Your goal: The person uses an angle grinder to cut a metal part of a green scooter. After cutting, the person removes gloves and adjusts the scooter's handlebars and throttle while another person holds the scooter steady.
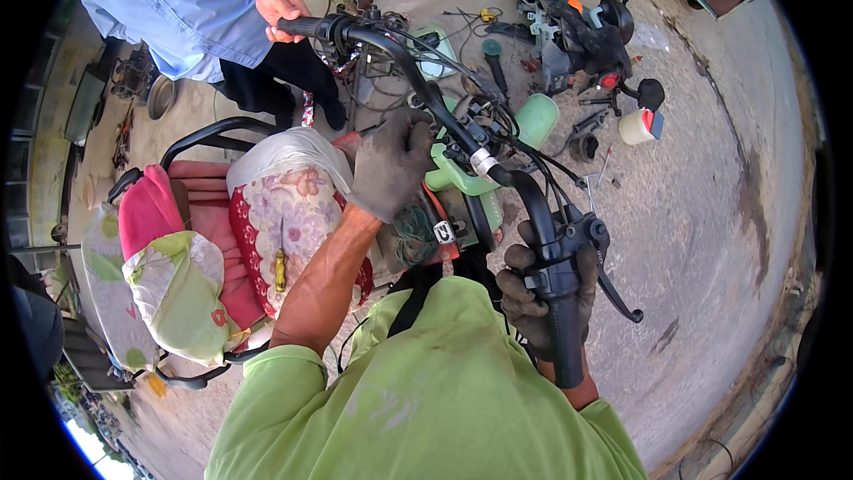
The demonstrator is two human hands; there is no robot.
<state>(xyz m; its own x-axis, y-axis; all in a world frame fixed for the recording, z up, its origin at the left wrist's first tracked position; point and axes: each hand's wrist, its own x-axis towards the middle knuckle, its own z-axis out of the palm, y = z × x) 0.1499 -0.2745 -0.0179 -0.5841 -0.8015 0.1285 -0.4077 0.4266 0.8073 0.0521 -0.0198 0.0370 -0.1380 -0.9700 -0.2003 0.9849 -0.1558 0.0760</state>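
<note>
A black handlebar with a silver clamp runs across in front of me. My right hand, in a dirty grey glove, is wrapped round its near end by the switch housing, next to the brake lever. My left hand, gloved too, is curled closed beside the middle of the bar; whatever its fingers hold is hidden. Cables and a light green panel lie beneath the bar. A co-worker's hand grips the far end. Close to my left forearm, a yellow-handled screwdriver rests on a floral-covered seat.
A coil of green cord lies below my left hand. On the concrete are a partly stripped scooter, a green angle grinder, a white tub and loose parts. The co-worker in a blue shirt stands at the far left.
</note>
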